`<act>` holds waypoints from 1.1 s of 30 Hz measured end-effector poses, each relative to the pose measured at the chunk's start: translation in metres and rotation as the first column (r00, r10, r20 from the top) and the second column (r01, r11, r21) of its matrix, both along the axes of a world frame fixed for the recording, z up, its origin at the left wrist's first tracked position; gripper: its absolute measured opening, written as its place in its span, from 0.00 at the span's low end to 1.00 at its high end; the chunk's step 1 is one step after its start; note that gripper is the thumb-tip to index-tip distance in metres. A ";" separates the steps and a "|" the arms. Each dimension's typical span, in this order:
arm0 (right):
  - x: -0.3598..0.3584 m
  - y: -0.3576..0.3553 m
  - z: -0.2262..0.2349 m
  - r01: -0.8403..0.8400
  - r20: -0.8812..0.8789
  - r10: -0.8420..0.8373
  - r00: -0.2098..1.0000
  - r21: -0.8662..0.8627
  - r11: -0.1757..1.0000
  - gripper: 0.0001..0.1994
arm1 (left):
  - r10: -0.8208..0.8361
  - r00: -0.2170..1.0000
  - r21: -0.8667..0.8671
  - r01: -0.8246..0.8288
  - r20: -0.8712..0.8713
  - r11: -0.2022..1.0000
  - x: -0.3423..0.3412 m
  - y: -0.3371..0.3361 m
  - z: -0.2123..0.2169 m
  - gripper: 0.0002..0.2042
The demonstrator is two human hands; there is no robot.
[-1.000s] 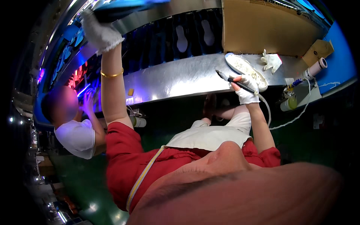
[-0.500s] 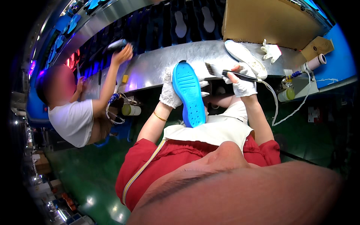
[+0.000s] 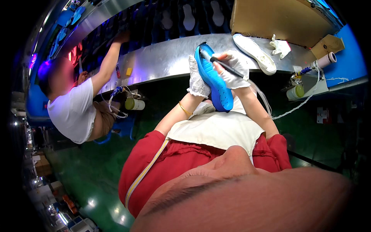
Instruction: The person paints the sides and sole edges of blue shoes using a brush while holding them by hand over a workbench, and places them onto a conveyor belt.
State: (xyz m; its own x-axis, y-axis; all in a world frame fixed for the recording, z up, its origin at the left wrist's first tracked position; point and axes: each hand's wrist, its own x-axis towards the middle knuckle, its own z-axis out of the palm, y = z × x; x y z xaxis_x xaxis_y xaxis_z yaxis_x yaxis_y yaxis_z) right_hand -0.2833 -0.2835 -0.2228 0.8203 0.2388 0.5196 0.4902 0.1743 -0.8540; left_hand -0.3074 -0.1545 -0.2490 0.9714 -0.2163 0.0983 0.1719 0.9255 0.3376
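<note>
Two gloved hands are busy around one blue sole (image 3: 213, 79), so I'll use that as the landmark. It's held tilted, with its top end in front of the metal ledge (image 3: 166, 54) and its heel end just above the cream apron (image 3: 216, 129).

The left hand (image 3: 199, 79) has it by the left edge, a firm-looking hold, though I can't tell what the fingers behind it are doing. The right hand (image 3: 236, 63) is at the sole's right edge, pinched around a black-handled brush (image 3: 227, 68), with thumb and finger bare out of the glove. Bristles lie over the top end of the sole, too blurry to swear they're touching. Pale tubing (image 3: 263, 96) hangs to the right of the sole.

Containers, then: a pale one with an olive end (image 3: 295, 92) sits well right of the sole, and a similar one (image 3: 134, 103) is well off to the left. Can't see what's in either. Beyond the sole and to the right is a big cardboard box (image 3: 278, 19), contents hidden, with a small brown carton (image 3: 327, 45) further right.

Also right of the sole, on the ledge: a white shoe sole (image 3: 254, 54) and a loose glove (image 3: 280, 47). Way left of it, a co-worker (image 3: 73, 104) is reaching forward.
</note>
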 end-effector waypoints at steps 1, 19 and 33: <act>-0.004 -0.001 -0.001 -0.096 -0.072 0.099 0.993 0.046 0.994 0.12 | 0.147 0.983 0.320 -0.106 -0.108 0.942 -0.001 0.001 0.000 0.47; -0.037 -0.024 -0.023 -0.146 0.019 0.148 0.989 -0.086 0.986 0.10 | 0.000 0.981 0.384 0.076 -0.195 0.920 -0.013 0.028 0.008 0.45; -0.014 -0.043 -0.041 -0.135 -0.357 0.166 0.919 0.111 0.985 0.05 | 0.022 0.994 0.513 0.037 -0.110 0.858 -0.004 0.007 -0.025 0.49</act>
State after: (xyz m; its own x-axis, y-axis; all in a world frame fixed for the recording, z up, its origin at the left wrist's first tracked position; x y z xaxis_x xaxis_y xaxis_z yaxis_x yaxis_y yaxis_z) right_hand -0.2975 -0.3260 -0.2636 0.9141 0.3432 0.2159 0.1114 0.2995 -0.9476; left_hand -0.3114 -0.1470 -0.2738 0.9676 -0.2143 -0.1337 0.2409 0.6240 0.7433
